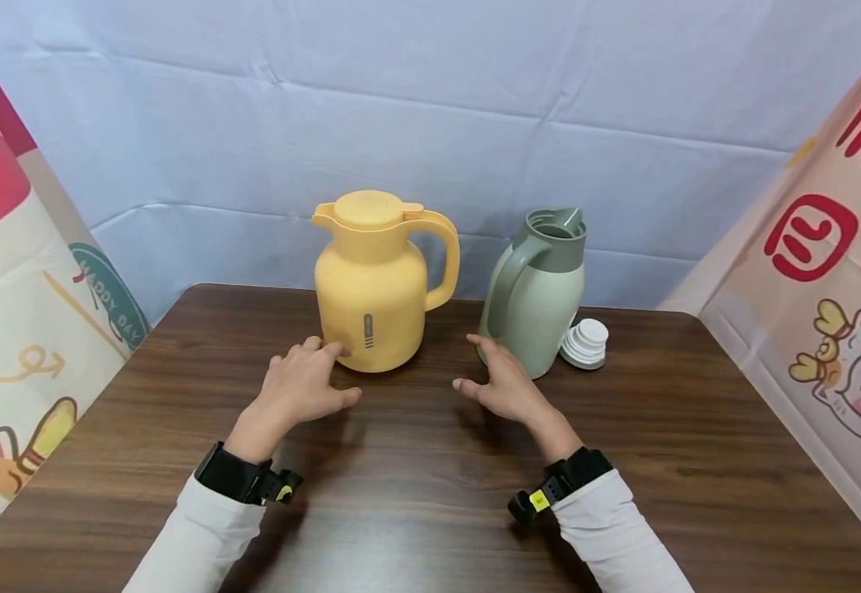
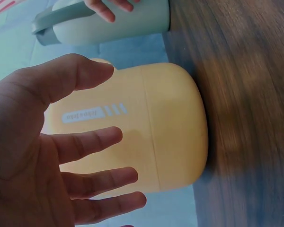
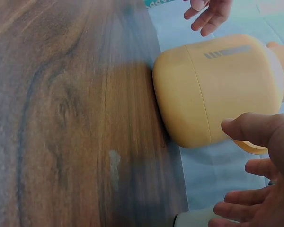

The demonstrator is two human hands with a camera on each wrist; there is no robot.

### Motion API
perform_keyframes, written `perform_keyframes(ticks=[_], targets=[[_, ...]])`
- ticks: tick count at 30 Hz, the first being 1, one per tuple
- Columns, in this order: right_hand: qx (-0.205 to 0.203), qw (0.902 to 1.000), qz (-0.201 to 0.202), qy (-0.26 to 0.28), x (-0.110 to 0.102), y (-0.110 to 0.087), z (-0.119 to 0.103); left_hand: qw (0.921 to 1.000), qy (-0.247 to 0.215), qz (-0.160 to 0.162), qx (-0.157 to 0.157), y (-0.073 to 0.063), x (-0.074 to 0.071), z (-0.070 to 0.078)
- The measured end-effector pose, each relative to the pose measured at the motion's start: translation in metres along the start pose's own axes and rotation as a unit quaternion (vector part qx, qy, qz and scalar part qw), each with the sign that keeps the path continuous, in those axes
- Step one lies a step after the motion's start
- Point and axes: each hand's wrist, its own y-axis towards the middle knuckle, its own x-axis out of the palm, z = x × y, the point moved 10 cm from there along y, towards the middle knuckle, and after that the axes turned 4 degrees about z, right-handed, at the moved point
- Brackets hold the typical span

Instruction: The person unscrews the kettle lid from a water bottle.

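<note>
A yellow insulated jug (image 1: 371, 288) with its lid on stands upright at the back of the table, its handle to the right. My left hand (image 1: 300, 383) is in front of its lower left side, fingers spread and holding nothing. In the left wrist view the fingers (image 2: 92, 144) overlap the jug's body. To the right stands a green vacuum jug (image 1: 542, 309) with its top uncovered and its handle turned toward the front left. My right hand (image 1: 508, 383) is just in front of it, fingers extended and nothing in them.
A white ridged stopper (image 1: 586, 342) lies on the table right of the green jug. The brown wooden table (image 1: 416, 511) reaches back to a pale blue cloth (image 1: 430, 123). Printed cloths (image 1: 830, 329) hang at both sides.
</note>
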Motion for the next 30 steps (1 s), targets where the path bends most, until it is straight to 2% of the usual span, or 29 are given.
perform_keyframes(ticks=[11, 22, 30], targets=[[-0.021, 0.999, 0.024, 0.031, 0.002, 0.014, -0.006, 0.9999, -0.009, -0.002, -0.012, -0.006, 0.0, -0.019], [0.011, 0.9951, 0.03, 0.094, 0.01, 0.031, -0.016, 0.9992, -0.023, 0.005, -0.032, -0.006, -0.006, -0.04], [0.052, 0.984, 0.103, 0.136, 0.001, 0.047, -0.018, 0.9985, -0.031, 0.015, -0.043, -0.005, -0.008, -0.052]])
